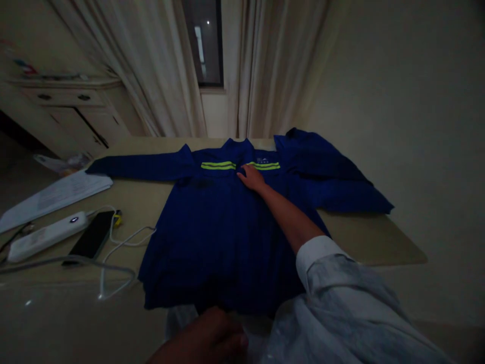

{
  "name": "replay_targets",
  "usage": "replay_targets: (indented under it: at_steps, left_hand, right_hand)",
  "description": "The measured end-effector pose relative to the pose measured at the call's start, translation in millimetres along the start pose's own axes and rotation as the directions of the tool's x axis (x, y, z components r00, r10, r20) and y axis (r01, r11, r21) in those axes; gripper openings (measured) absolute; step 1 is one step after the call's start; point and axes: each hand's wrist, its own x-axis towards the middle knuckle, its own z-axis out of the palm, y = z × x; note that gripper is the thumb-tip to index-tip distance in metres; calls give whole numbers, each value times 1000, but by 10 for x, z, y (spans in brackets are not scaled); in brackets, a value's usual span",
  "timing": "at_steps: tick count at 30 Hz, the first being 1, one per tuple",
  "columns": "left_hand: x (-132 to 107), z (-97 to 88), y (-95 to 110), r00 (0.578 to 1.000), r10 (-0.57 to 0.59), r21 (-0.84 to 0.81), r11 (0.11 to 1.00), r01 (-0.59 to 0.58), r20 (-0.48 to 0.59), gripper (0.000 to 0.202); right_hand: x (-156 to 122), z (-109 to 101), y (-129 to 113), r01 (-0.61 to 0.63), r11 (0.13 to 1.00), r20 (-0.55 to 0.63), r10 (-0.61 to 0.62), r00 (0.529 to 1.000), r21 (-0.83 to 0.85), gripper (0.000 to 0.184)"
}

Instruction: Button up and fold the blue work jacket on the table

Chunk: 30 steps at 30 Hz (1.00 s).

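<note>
A dark blue work jacket (212,227) with yellow-green reflective stripes (219,165) lies spread flat, front up, on a beige table (379,242). One sleeve stretches out to the left; the other is bunched at the right. My right hand (251,178) reaches far forward and rests on the jacket's chest just below the stripes, fingers pinched at the front closure. My left hand (212,336) sits at the jacket's near hem, fingers curled together over the fabric edge.
On the table's left lie a white power strip (47,235), a black phone (93,236), white cables (117,242) and a stack of papers (56,194). Curtains, a window and a drawer cabinet (68,101) stand behind.
</note>
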Motion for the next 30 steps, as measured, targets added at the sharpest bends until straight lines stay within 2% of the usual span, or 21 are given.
replay_targets:
  at_steps: [2, 3, 5, 6, 7, 9, 12, 14, 16, 18, 21, 23, 25, 30]
  left_hand:
    - [76, -313, 308, 997, 76, 110, 991, -79, 26, 38]
    - [190, -473, 478, 993, 120, 139, 983, -119, 1, 37]
    - [567, -809, 792, 964, 215, 212, 961, -180, -157, 33]
    - [814, -991, 919, 925, 263, 264, 945, -191, -274, 27]
    - [1085, -1184, 1021, 867, 308, 323, 928, -184, -392, 20]
    - [1648, -1593, 1155, 744, 357, 463, 883, -72, -564, 22]
    - [2411, -2188, 1254, 616, 385, 573, 809, 133, -687, 28]
    - [2815, -2511, 1297, 552, 314, 508, 828, 239, -772, 32]
    - [3128, -2748, 1324, 529, 217, 416, 861, 293, -820, 40]
    - [3358, -2904, 1320, 529, 167, 367, 881, 299, -832, 42]
    - [3565, -3031, 1242, 496, 151, 328, 898, 293, -855, 36]
    - [3630, -3078, 1164, 484, 148, 315, 905, 285, -863, 39]
    - [3658, -3114, 1090, 492, 159, 321, 909, 265, -856, 39]
    - [3679, -3194, 1002, 483, 231, 344, 926, 159, -845, 42]
  right_hand:
    - [134, -18, 39, -72, 997, -48, 72, 996, 4, 45]
    - [187, -13, 50, -104, 995, -55, 104, 993, 1, 45]
    - [250, 21, 60, -149, 989, -42, 149, 988, -4, 41]
    - [262, 47, 63, -157, 988, -43, 156, 987, -5, 38]
    - [263, 74, 67, -153, 988, -52, 153, 987, -2, 37]
    - [247, 124, 87, -128, 992, -83, 129, 988, 22, 37]
    - [224, 155, 143, -123, 987, -122, 135, 983, 106, 41]
    - [223, 151, 185, -132, 975, -155, 160, 975, 180, 40]
    - [227, 144, 216, -128, 962, -184, 175, 967, 243, 36]
    - [232, 144, 233, -120, 949, -193, 181, 964, 290, 31]
    - [234, 158, 236, -123, 935, -190, 194, 962, 332, 26]
    - [231, 164, 229, -137, 931, -178, 206, 962, 340, 25]
    - [227, 163, 221, -150, 930, -166, 215, 962, 335, 24]
    - [217, 142, 205, -158, 932, -147, 215, 965, 326, 24]
